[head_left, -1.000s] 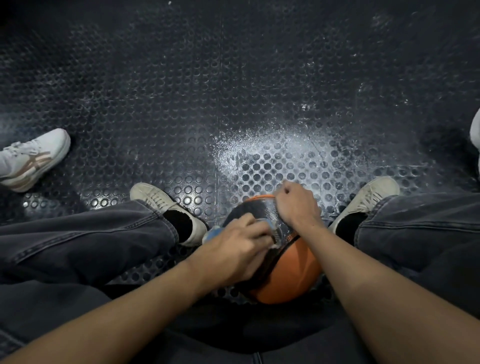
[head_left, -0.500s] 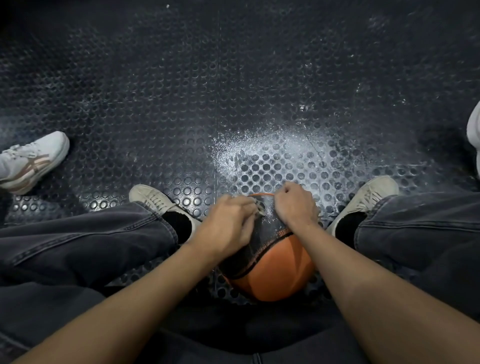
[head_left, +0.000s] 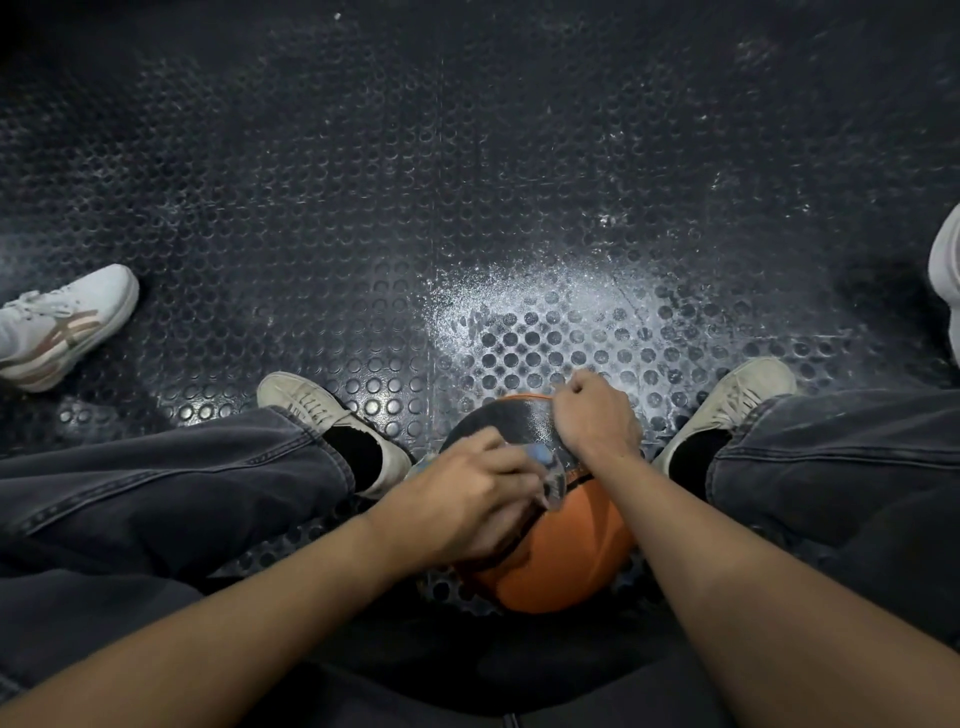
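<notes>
Orange-black basketball (head_left: 566, 561), black panel (head_left: 498, 421) diagonal; left hand (head_left: 462, 509) tight on bluish cloth (head_left: 543, 456), right hand (head_left: 597, 415) a fist atop.

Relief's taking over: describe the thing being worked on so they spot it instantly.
On the dark studded floor, find the seated person's left beige shoe and right beige shoe. Between them lies the ball, right hand on top, left hand holding a small blue item against it. It's the only round thing: orange and black.

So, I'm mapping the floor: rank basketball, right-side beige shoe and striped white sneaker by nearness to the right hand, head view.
1. Basketball, under the right hand.
2. Beige shoe, just right.
3. Striped white sneaker, far left.
</notes>
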